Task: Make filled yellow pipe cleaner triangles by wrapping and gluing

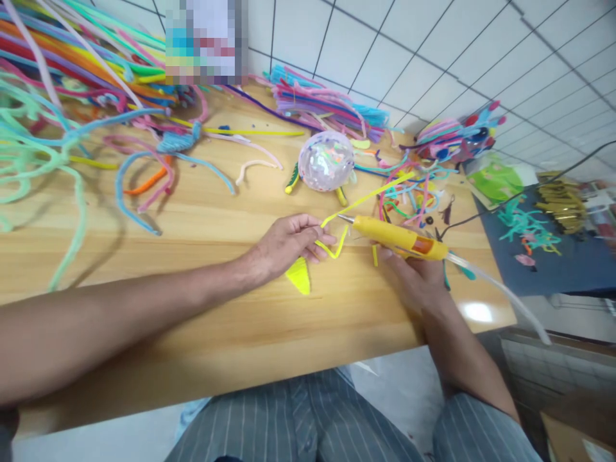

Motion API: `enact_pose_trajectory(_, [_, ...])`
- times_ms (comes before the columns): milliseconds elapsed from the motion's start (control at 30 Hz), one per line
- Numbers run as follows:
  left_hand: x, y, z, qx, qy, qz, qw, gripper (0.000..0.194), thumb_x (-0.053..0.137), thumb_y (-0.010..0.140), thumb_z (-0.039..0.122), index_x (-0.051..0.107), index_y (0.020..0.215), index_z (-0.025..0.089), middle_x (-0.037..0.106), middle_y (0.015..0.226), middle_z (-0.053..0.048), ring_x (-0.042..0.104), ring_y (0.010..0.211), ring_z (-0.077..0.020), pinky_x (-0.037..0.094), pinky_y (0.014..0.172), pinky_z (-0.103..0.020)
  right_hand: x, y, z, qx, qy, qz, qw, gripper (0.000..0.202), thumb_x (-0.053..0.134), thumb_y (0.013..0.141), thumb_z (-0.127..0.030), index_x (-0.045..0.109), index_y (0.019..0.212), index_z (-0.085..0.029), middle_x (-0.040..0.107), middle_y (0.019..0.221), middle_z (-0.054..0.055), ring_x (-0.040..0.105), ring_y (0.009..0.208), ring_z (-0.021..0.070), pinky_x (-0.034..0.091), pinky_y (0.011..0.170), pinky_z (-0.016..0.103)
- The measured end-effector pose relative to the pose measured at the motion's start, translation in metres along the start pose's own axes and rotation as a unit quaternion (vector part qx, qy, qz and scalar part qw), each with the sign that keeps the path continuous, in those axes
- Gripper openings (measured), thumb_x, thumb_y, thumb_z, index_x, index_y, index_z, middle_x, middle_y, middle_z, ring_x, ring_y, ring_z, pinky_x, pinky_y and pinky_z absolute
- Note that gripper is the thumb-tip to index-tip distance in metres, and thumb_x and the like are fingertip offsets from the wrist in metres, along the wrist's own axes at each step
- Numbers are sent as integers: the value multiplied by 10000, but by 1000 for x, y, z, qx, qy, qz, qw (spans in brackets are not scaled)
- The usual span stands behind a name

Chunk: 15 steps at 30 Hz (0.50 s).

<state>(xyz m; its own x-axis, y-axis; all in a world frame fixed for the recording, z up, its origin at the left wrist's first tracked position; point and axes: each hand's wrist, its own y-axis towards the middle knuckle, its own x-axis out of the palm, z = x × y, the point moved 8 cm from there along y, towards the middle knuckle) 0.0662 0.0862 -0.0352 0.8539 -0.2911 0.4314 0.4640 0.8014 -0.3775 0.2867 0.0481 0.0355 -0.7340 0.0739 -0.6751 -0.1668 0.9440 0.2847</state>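
Note:
My left hand (pixel 293 244) is closed around a bent yellow pipe cleaner (pixel 370 196), one long end of which points up and right. A yellow wedge-shaped piece (pixel 299 276) shows just below the same hand, and whether the fingers touch it I cannot tell. In my right hand (pixel 414 273) is a yellow glue gun (pixel 397 237), its metal tip close to the pipe cleaner near my left fingers. Beyond the hands sits a clear round ball (pixel 326 162) with colourful specks and green-yellow pieces beneath it.
Loose pipe cleaners (pixel 72 154) spread over the left of the wooden table (pixel 216 346). A pink, purple and blue bundle (pixel 322 102) lies at the back. Scraps (pixel 409 192) lie right of the ball. A dark cable (pixel 529 192) crosses the right side, above a dark mat (pixel 514 256).

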Motion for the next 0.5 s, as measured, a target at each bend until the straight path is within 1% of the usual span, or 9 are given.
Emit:
enact_pose_trajectory(67, [-1, 0, 0, 0, -3, 1, 1000, 51, 721, 926, 186, 702, 903, 144, 847, 954, -102, 737, 663, -131, 570, 635, -228, -11, 1, -2, 10, 32, 34, 999, 189, 716, 957, -445, 736, 1035, -274, 804, 1004, 43, 773, 929, 263, 649, 843, 452])
enact_pose_trajectory(133, [-1, 0, -1, -2, -5, 5, 1000, 64, 738, 913, 200, 700, 908, 147, 846, 954, -104, 738, 659, -134, 573, 636, -232, -34, 5, -10, 8, 66, 86, 994, 228, 724, 939, -499, 731, 992, -277, 793, 938, 61, 753, 838, 268, 630, 743, 442])
enact_pose_trajectory(233, [-3, -1, -1, 1, -2, 15, 1000, 129, 776, 878, 249, 698, 907, 151, 844, 950, -106, 739, 652, -142, 572, 631, -240, -93, 15, -15, -10, 80, 188, 979, 293, 742, 886, -575, 689, 961, -296, 749, 914, 85, 652, 677, 248, 546, 611, 439])
enact_pose_trajectory(300, [-3, -1, -2, 1, 11, 18, 1000, 184, 798, 856, 290, 708, 937, 150, 846, 989, -113, 752, 686, -150, 580, 656, -247, -141, 19, -2, -2, 41, 246, 968, 254, 700, 914, -563, 663, 939, -313, 725, 974, 70, 608, 661, 229, 529, 641, 451])
enact_pose_trajectory(367, [-5, -1, -2, 0, 19, 28, 999, 222, 814, 833, 305, 708, 952, 151, 847, 1001, -110, 754, 691, -152, 585, 665, -252, -190, 16, 28, 29, -2, 305, 952, 263, 700, 905, -559, 621, 921, -309, 710, 975, 58, 578, 640, 212, 510, 631, 433])
enact_pose_trajectory(400, [-5, 0, -2, -1, 22, 30, 999, 230, 821, 821, 305, 708, 949, 150, 847, 995, -108, 753, 689, -151, 585, 668, -253, -210, 12, 51, 71, -15, 326, 943, 272, 730, 887, -539, 615, 922, -295, 708, 981, 58, 570, 645, 189, 505, 638, 406])
enact_pose_trajectory(433, [-5, 0, -2, -3, 25, 31, 999, 235, 825, 814, 307, 707, 944, 151, 847, 998, -105, 754, 694, -152, 587, 674, -255, -225, 7, 80, 146, -29, 331, 932, 258, 742, 891, -503, 619, 937, -281, 712, 991, 55, 576, 663, 165, 499, 645, 369])
enact_pose_trajectory(467, [-5, 0, -2, -3, 27, 31, 999, 241, 831, 806, 312, 706, 937, 152, 846, 997, -102, 755, 700, -154, 587, 678, -256, -237, -2, 111, 234, -52, 335, 911, 243, 734, 904, -482, 621, 916, -268, 708, 944, 42, 568, 664, 143, 480, 630, 330])
enact_pose_trajectory(500, [-5, 0, -1, -2, 29, 31, 999, 252, 839, 797, 319, 708, 935, 153, 846, 998, -100, 755, 707, -156, 585, 679, -256, -246, -11, 135, 283, -63, 339, 895, 236, 741, 901, -445, 617, 871, -247, 686, 838, 34, 549, 639, 134, 446, 593, 311])
